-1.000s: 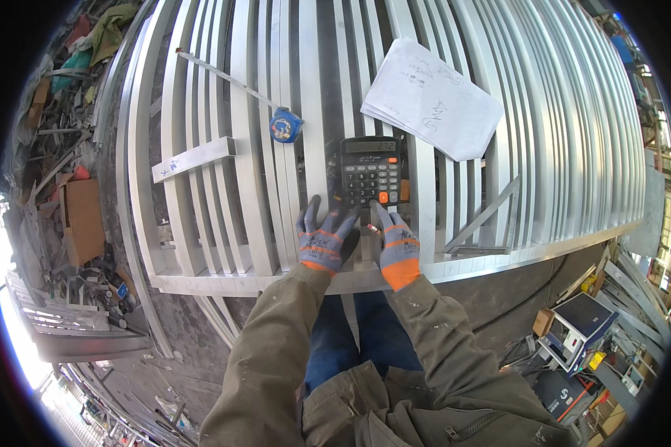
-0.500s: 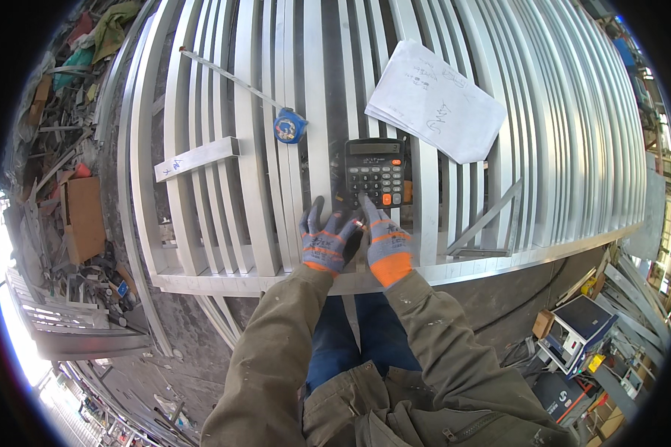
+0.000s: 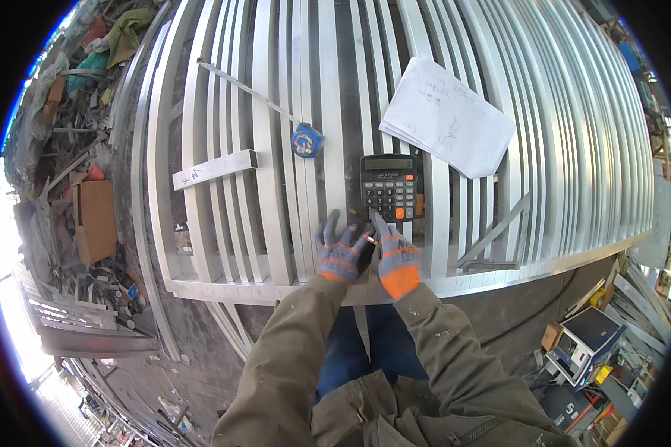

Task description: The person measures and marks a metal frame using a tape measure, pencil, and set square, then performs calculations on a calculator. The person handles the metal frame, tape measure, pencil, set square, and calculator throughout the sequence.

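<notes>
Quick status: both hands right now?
Left hand: open, fingers spread flat on the metal bars, holding nothing.
Right hand: index finger extended to the calculator, holding nothing visible.

We see a stack of aluminium profiles (image 3: pixel 268 223) bearing a calculator (image 3: pixel 389 186), papers (image 3: pixel 447 119) beyond it, tape measure (image 3: pixel 306 141) leftward.

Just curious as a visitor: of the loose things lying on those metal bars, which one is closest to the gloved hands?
The black calculator. The right hand points a finger at its lower edge, while the blue tape measure and white papers lie farther up.
</notes>
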{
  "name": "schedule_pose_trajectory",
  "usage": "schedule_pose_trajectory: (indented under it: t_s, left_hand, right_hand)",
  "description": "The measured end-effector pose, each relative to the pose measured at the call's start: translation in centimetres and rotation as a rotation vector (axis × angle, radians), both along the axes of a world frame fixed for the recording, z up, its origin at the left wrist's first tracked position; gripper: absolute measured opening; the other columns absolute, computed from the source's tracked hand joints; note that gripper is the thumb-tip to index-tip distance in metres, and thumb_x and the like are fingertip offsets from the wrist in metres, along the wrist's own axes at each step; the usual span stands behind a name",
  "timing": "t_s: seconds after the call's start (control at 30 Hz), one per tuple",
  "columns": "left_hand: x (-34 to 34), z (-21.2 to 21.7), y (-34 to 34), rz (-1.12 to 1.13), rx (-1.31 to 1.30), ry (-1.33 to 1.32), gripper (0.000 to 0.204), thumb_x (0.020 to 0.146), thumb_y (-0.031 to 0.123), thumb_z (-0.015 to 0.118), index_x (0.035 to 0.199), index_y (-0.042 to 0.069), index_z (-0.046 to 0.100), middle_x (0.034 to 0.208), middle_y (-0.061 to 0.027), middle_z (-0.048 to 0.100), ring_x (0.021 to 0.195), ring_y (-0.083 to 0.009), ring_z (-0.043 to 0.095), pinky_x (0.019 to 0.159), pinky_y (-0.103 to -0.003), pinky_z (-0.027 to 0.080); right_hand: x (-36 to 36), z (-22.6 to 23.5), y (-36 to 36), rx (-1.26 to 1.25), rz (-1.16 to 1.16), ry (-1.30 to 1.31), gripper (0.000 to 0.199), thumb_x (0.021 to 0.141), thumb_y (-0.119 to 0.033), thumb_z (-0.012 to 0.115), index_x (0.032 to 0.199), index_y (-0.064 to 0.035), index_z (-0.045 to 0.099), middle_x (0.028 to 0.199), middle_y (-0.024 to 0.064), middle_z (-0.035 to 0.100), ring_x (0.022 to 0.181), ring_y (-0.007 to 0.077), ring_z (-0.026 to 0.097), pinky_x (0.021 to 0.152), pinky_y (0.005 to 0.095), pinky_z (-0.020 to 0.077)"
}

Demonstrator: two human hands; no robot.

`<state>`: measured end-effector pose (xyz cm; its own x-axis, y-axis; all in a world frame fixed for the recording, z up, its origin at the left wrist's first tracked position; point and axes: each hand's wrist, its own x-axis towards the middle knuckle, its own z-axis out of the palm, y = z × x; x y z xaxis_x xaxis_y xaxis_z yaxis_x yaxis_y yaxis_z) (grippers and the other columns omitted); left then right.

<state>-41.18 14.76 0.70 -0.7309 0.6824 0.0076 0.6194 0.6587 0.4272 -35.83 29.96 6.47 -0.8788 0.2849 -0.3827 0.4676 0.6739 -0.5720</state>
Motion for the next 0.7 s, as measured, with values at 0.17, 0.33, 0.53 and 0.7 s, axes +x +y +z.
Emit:
schedule_pose_trajectory:
  t_s: [0.17,0.33,0.53,0.7]
  left_hand:
    - [-0.1,-0.2,-0.2,-0.038,0.017,0.055,0.048,0.083,0.03,0.074,0.13,0.031,0.068,0.132,-0.0093,0.064,0.144,-0.0536,0.033,0.114,-0.069,0.032]
    - [0.1,-0.7,-0.3,-0.051,-0.064,-0.024,0.048,0.09,0.04,0.069,0.137,0.03,0.067,0.142,-0.0138,0.062,0.151,-0.0514,0.025,0.118,-0.071,0.02]
    - [0.1,-1.1,-0.4,-0.056,-0.08,-0.006,0.044,0.085,0.039,0.073,0.127,0.027,0.072,0.141,-0.0119,0.062,0.15,-0.0534,0.027,0.117,-0.071,0.027]
    - [-0.1,0.1,0.2,-0.047,-0.097,0.067,0.035,0.086,0.031,0.064,0.12,0.027,0.073,0.131,-0.0059,0.066,0.145,-0.0505,0.035,0.114,-0.069,0.032]
  right_hand:
    - [0.6,-0.2,-0.3,0.017,0.003,0.191,0.069,0.09,0.0,0.051,0.157,-0.0175,0.046,0.127,0.022,0.068,0.115,0.0432,0.065,0.095,0.0515,0.0536]
    - [0.7,0.0,-0.7,-0.023,0.004,0.144,0.069,0.089,0.001,0.053,0.155,-0.0148,0.048,0.128,0.0214,0.067,0.117,0.043,0.064,0.097,0.0507,0.0526]
    - [1.0,0.7,-0.8,-0.035,0.027,0.073,0.065,0.091,0.003,0.048,0.155,-0.0107,0.047,0.136,0.0236,0.062,0.125,0.0426,0.06,0.104,0.0485,0.0503]
    - [0.8,0.4,-0.7,-0.003,0.054,0.052,0.066,0.089,-0.005,0.056,0.154,-0.0116,0.048,0.125,0.021,0.064,0.113,0.0429,0.063,0.096,0.0499,0.0531]
